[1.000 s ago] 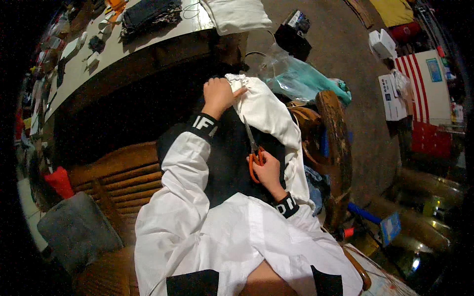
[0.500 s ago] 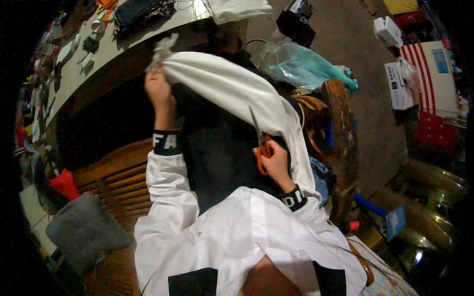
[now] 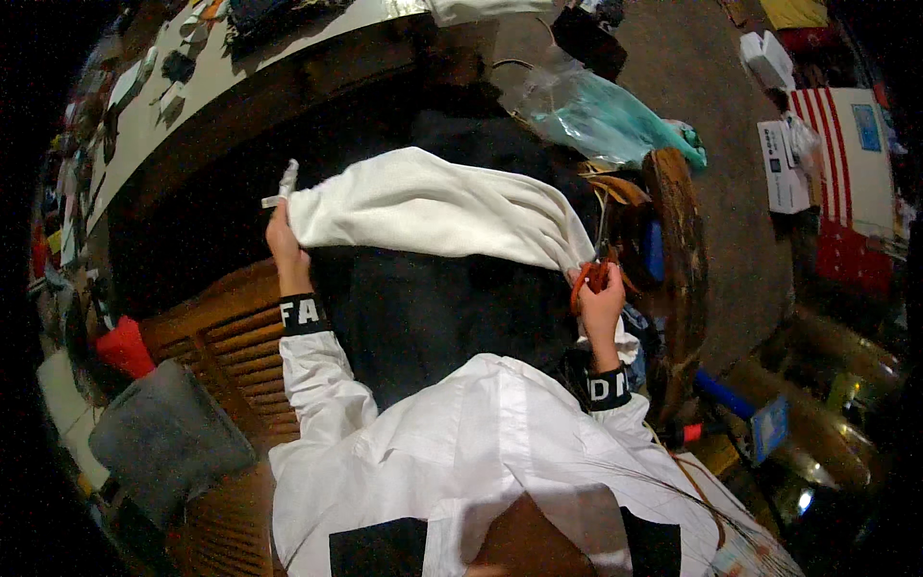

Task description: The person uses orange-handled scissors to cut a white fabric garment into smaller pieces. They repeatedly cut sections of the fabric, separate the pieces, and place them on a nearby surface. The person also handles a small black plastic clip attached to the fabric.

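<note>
A long piece of white knit fabric (image 3: 423,207) is stretched sideways across my dark lap. My left hand (image 3: 286,245) is closed on its left end, where a pale gathered tip (image 3: 289,177) and a small tag-like strip stick out above the fingers. At the other end my right hand (image 3: 603,306) is wrapped round scissors (image 3: 580,290) with orange handles, blades pointing away from me. The fabric's right end meets the fingers of that hand; whether they also pinch it is hard to see.
A slatted wooden bench (image 3: 231,337) holds a grey cushion (image 3: 163,438) on my left. A carved wooden armrest (image 3: 678,260) stands close on the right. Beyond it lies a clear and teal plastic bag (image 3: 596,120). A long pale table (image 3: 260,72) curves across the far left.
Both hands have moved apart, the right one outward to the right with the scissors. My left hand came lower and nearer. The fabric now spreads wider and lies more level.
</note>
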Available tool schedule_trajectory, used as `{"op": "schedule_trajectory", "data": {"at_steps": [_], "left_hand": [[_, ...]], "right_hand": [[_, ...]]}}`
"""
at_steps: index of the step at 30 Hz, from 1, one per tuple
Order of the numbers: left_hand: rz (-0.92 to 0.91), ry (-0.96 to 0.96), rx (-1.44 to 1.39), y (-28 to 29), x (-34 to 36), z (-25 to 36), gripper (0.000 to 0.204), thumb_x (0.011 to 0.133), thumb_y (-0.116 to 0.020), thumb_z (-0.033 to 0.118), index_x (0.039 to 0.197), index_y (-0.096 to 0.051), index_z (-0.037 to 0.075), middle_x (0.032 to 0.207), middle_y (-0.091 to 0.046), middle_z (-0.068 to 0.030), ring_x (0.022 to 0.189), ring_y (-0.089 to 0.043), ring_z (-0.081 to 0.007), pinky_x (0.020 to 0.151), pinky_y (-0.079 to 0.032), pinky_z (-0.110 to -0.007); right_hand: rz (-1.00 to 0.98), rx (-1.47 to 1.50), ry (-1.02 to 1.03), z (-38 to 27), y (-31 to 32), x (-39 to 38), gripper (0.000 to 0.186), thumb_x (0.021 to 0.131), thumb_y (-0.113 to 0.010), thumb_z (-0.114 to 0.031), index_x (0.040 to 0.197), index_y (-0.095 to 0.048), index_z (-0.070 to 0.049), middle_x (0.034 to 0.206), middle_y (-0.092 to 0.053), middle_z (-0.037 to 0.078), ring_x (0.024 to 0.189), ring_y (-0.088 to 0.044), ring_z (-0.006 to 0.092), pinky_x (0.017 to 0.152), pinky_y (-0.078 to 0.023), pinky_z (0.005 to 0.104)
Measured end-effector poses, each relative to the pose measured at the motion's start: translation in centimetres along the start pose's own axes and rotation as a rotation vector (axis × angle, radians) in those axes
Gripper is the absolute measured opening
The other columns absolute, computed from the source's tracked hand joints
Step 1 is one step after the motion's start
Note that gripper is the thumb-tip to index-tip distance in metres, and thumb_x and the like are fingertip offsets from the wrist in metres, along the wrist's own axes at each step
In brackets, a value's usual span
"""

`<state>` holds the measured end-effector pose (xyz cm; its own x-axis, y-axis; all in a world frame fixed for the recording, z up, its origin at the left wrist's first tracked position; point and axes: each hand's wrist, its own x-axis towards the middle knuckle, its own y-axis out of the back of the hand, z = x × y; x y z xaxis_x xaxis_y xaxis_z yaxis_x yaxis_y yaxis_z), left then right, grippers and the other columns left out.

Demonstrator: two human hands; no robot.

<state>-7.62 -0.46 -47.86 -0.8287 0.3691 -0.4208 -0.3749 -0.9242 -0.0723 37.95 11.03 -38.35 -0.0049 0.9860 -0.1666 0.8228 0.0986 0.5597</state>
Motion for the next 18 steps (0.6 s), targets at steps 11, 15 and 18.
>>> {"op": "schedule_trajectory", "data": {"at_steps": [11, 15, 18], "left_hand": [[-0.414, -0.779, 0.834, -5.5, -3.8, 2.5, 0.033, 0.077, -0.062, 0.005, 0.110, -0.059, 0.007, 0.109, -0.058, -0.0123, 0.098, -0.058, -0.0310, 0.085, -0.047, -0.036], [-0.639, -0.861, 0.778, -10.3, -5.0, 4.2, 0.039, 0.075, -0.058, -0.003, 0.112, -0.058, 0.008, 0.106, -0.058, -0.0128, 0.093, -0.058, -0.0322, 0.082, -0.048, -0.037], [-0.751, -0.787, 0.939, -11.7, -4.7, 4.8, 0.038, 0.074, -0.058, -0.003, 0.111, -0.058, 0.008, 0.101, -0.057, -0.0123, 0.091, -0.058, -0.0325, 0.080, -0.048, -0.037]], "right_hand": [[0.019, -0.094, 0.022, 1.7, -2.4, 3.2, 0.034, 0.075, -0.073, -0.013, 0.098, -0.053, 0.002, 0.090, -0.060, 0.008, 0.078, -0.057, 0.0158, 0.073, -0.047, 0.0288], [0.066, -0.082, 0.031, 2.7, -2.6, 3.7, 0.030, 0.077, -0.067, -0.007, 0.100, -0.051, 0.001, 0.091, -0.059, 0.010, 0.084, -0.058, 0.0205, 0.078, -0.046, 0.0324], [0.097, -0.062, 0.084, 1.1, -2.7, 3.6, 0.029, 0.075, -0.064, -0.003, 0.101, -0.051, 0.001, 0.093, -0.059, 0.011, 0.085, -0.059, 0.0223, 0.079, -0.045, 0.0330]]}}
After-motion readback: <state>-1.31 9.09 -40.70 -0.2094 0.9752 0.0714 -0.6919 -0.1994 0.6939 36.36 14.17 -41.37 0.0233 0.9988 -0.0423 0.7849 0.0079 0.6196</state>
